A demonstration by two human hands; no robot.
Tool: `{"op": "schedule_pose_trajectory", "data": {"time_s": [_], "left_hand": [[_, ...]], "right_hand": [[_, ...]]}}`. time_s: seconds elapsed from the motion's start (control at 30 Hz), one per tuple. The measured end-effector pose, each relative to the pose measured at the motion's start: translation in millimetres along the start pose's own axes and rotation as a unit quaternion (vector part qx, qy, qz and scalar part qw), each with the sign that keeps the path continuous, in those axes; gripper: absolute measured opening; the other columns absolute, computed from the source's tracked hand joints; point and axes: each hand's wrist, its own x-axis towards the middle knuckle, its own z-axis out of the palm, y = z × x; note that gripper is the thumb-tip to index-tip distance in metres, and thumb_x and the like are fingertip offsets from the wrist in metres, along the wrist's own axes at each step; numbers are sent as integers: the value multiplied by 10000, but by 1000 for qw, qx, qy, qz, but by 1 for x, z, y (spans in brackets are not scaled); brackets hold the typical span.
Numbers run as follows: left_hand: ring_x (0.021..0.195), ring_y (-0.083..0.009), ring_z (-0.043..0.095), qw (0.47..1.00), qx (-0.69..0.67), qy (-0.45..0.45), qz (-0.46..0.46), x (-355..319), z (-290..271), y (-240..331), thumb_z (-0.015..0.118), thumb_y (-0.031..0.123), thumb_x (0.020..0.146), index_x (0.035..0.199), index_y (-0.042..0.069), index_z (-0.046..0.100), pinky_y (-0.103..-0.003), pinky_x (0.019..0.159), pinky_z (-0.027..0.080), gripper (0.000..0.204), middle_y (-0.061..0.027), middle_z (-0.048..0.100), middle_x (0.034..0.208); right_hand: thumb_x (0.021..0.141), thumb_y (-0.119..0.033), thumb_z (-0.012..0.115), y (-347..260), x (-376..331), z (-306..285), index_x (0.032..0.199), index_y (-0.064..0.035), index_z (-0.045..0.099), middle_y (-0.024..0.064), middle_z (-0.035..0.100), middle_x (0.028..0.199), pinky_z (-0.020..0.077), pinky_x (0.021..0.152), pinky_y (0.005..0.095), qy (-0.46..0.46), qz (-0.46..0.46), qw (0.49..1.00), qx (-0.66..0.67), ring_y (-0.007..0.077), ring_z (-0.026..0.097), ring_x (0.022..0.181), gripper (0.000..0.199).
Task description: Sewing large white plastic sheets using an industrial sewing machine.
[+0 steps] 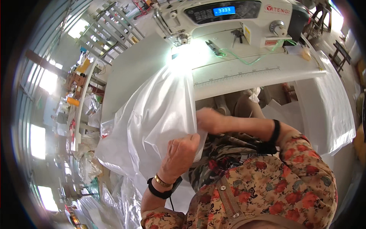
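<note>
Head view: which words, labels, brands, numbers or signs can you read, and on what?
Readable, but not copied here:
Sewing machine: red lettering.
Blue display: light digits.
Too small or blurred:
Control panel: key markings.
Red label: fine print.
Ruler scale: numbers.
White sheet: no print visible.

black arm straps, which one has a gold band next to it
The strap on the left wrist: a gold band sits close beside it, while the right forearm's strap shows none.
</note>
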Motion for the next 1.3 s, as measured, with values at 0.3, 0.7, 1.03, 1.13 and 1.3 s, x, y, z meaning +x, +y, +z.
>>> {"op": "schedule_pose_trajectory", "data": {"time_s": [0.3,0.7,1.03,1.13,1.3], "left_hand": [[561,-391,525,978,-201,-58,2,31,-5,-22,597,91,804,779,14,532,-426,529,420,103,-183,533,638],[1168,-251,518,985,155,56,-45,175,31,-170,447,168,936,1051,55,595,-495,1003,371,219,-99,612,1136],[1097,-304,561,964,190,144,-118,219,25,-157,530,108,874,917,20,671,-506,943,414,171,-143,644,1049],[774,-401,655,975,66,142,-156,225,32,-127,724,248,749,740,-59,657,-438,722,527,314,-252,651,800],[743,-438,648,984,43,68,-157,226,34,-115,639,172,711,709,-70,652,-445,713,525,243,-304,624,758]], "right_hand": [[793,-83,557,-12,22,-88,1105,-47,570,94,568,1212,525,835,387,126,-208,868,-434,289,633,960,314],[756,-109,631,11,20,-82,961,-20,596,84,648,973,521,819,368,184,-229,904,-309,267,640,910,226],[671,-71,669,8,21,-79,1009,-24,613,55,649,1013,512,864,358,133,-190,914,-333,239,603,967,346],[768,-121,615,8,21,-80,862,-23,582,58,597,874,510,818,340,170,-232,898,-332,229,576,897,139],[770,-114,608,9,21,-78,843,-29,585,54,596,869,507,825,341,174,-222,899,-336,230,572,901,114]]}}
